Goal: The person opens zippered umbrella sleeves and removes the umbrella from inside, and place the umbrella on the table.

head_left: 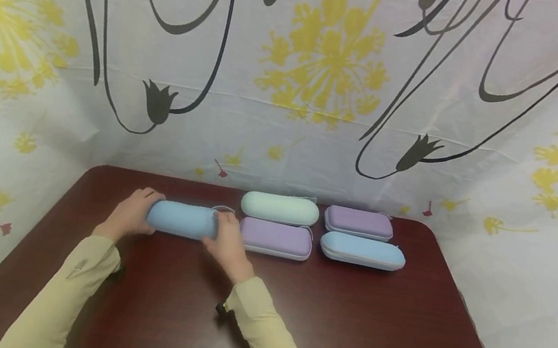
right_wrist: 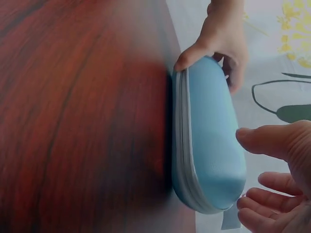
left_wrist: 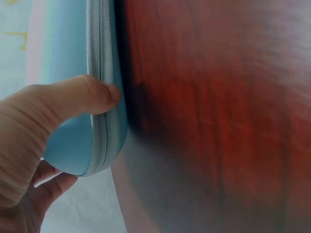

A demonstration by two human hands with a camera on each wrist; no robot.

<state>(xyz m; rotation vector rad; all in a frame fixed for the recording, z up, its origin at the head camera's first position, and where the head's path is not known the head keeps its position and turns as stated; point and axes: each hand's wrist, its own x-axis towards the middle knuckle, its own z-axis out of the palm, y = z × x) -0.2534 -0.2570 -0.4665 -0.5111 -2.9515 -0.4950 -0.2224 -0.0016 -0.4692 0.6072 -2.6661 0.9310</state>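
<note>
A light blue zippered case (head_left: pixel 182 219) lies lengthwise at the back left of the table, a grey zip running along its side. My left hand (head_left: pixel 133 213) grips its left end. In the left wrist view, the thumb (left_wrist: pixel 104 97) presses across the zip while the other fingers reach round the far side, partly hidden. At the opposite end is my right hand (head_left: pixel 229 246). Its fingers (right_wrist: pixel 277 183) are spread and loosely bent in the right wrist view, with the thumb tip right at the case's surface.
Right of the held case, a mint green case (head_left: pixel 280 208) stands behind a purple case (head_left: pixel 275 239). Farther right, another purple case (head_left: pixel 359 223) sits behind a second blue case (head_left: pixel 362 251). A flower-printed cloth (head_left: pixel 198 147) hangs behind the dark red-brown table (head_left: pixel 369 330).
</note>
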